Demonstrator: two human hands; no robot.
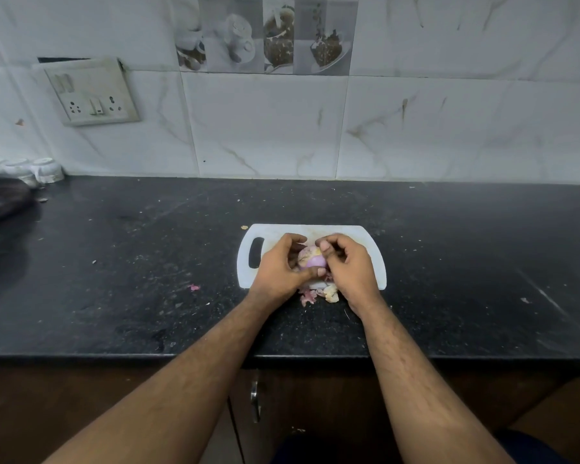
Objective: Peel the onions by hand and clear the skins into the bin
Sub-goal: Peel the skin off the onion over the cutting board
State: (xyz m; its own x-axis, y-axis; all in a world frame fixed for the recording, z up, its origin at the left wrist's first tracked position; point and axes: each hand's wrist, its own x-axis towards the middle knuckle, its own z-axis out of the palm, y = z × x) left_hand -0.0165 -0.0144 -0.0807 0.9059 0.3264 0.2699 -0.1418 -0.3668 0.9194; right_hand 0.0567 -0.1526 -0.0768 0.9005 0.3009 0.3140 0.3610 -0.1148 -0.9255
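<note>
Well, the counter (pixel 114 262) is black stone with pale specks and crumbs, and it stands against a wall of white marbled tiles (pixel 449 128). A socket plate (pixel 92 92) hangs on the wall at the left, and white cups (pixel 44 169) stand in the far left corner. A white board (pixel 365 236) lies on the counter with its handle hole to the left.

The onion (pixel 310 257) is over the board, held between both hands. Its purple peeled side faces the camera; I cannot tell how its long axis lies. The left hand (pixel 278 269) curls its fingers around the onion. The right hand (pixel 349 266) pinches at the onion's top with thumb and fingertips. Skins (pixel 318 294) lie at the board's near edge, under the hands.
</note>
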